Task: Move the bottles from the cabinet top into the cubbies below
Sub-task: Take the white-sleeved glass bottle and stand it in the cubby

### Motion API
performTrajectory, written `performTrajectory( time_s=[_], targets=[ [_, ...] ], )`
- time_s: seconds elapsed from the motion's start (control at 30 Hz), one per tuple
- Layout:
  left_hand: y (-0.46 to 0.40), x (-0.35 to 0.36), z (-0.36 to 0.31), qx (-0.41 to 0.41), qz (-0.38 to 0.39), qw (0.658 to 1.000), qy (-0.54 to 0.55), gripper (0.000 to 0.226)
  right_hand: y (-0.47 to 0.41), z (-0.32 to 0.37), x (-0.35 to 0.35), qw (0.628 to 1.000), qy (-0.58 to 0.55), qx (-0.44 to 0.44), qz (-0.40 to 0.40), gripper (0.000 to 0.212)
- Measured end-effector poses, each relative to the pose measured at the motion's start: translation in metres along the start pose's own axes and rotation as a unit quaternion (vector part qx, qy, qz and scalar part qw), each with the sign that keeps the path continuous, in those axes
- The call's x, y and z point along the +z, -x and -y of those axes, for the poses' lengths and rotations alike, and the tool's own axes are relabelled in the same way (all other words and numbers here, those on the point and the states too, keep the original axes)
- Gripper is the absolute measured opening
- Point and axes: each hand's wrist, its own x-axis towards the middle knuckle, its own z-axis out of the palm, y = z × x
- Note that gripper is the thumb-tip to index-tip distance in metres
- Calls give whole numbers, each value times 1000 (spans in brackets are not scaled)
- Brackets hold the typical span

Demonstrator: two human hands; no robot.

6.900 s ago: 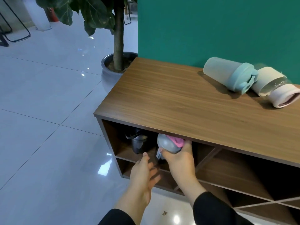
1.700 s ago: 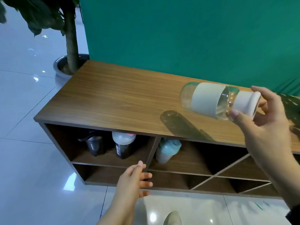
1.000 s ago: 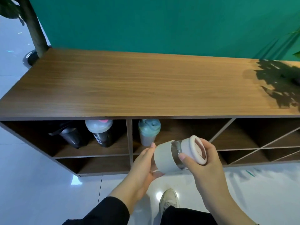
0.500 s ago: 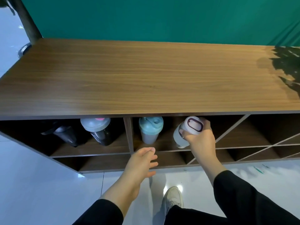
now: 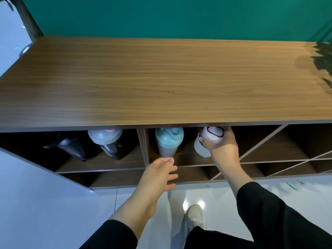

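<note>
The wooden cabinet top [image 5: 161, 83] carries no bottles. My right hand [image 5: 221, 147] grips a clear bottle with a white sleeve and white lid [image 5: 203, 146], upright on the shelf of the upper middle cubby, just right of a teal-lidded shaker [image 5: 168, 141]. In the upper left cubby stand a black shaker with a grey and pink lid [image 5: 107, 141] and a black bottle [image 5: 70, 146]. My left hand [image 5: 158, 175] hovers with fingers spread in front of the shelf edge below the teal shaker, holding nothing.
Diagonal dividers split the cubbies [image 5: 269, 151] at the right. A lower row of cubbies [image 5: 116, 178] runs under the shelf. A teal wall [image 5: 170, 17] stands behind the cabinet, a plant trunk [image 5: 28, 18] at its left end. My shoe [image 5: 194, 218] rests on the glossy white floor.
My right hand has pushed the white-sleeved bottle a little deeper into the middle cubby and set it more upright. My left hand has stayed in front of the shelf.
</note>
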Motion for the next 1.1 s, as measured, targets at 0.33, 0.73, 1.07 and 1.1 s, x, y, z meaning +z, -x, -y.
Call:
performTrajectory(
  time_s=[0.33, 0.73, 1.07, 1.1],
  targets=[
    [3, 18, 5, 45, -18, 995, -90, 21, 37, -8, -18, 991, -120, 50, 14, 80],
    [-40, 105, -2, 90, 42, 981, -167, 76, 17, -28, -23, 970, -156, 164, 87, 65],
    [-70, 136, -12, 96, 55, 976, -185, 90, 13, -33, -31, 968, -193, 151, 46, 47],
    [-73, 138, -14, 98, 60, 976, -186, 90, 14, -34, -32, 970, -184, 151, 43, 49]
  ],
)
